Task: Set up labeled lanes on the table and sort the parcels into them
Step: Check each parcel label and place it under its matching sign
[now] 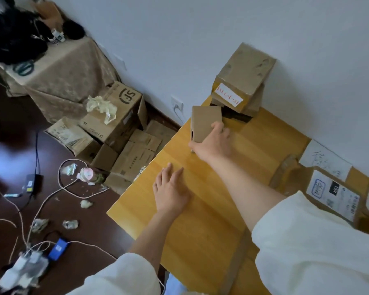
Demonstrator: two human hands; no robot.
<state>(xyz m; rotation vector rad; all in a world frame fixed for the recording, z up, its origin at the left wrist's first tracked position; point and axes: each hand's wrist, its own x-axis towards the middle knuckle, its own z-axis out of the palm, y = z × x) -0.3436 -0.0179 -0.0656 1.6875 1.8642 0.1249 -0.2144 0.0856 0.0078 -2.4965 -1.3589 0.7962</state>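
Observation:
My right hand (214, 143) grips a small plain cardboard parcel (203, 122) that stands on the wooden table (200, 220) near its far left corner. Behind it, against the wall, a bigger brown parcel (242, 75) with a white label in red writing rests on top of other boxes. My left hand (172, 190) lies flat on the tabletop with fingers spread, holding nothing. A brown tape strip (282, 173) runs across the table to the right. Beyond the strip lie a handwritten paper label (326, 161) and a parcel with a printed shipping label (337, 196).
Left of the table, cardboard boxes (115, 118) are piled on the dark floor, with crumpled paper on top. Cables, chargers and scraps (43, 209) litter the floor. A cloth-covered stand (58, 75) with dark items stands at the back left. A white wall borders the table's far side.

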